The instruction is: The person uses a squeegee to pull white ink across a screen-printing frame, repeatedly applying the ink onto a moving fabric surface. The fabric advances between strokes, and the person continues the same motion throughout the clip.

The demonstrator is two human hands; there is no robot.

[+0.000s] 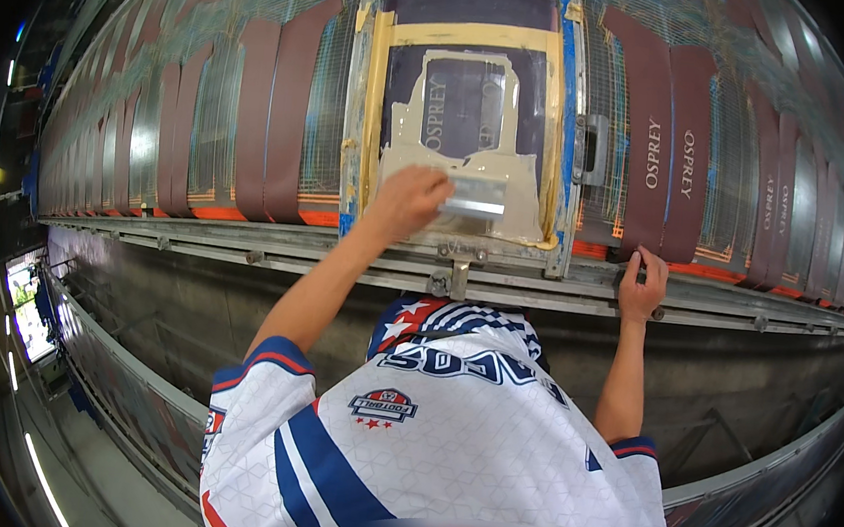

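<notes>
My left hand (pixel 414 199) is closed on the near end of a silver metal squeegee (pixel 478 196), low inside a screen printing frame (pixel 567 126). Beige ink (pixel 522 177) lies thick around the squeegee and rims a lighter, tall window in the dark mesh (pixel 533 103). To the right, my right hand (pixel 644 283) has its fingertips pinched at the lower edge of a maroon cut piece (pixel 646 208) with pale lettering. Whether those fingers grip the piece or only touch it is hard to see.
More maroon pieces (pixel 289 121) line the long table on both sides, some lettered. A metal rail (pixel 361 270) runs along its near edge, with a clamp (pixel 459 279) below the frame. A handle (pixel 593 150) sticks out on the frame's right. Behind me stands another long table (pixel 130 384).
</notes>
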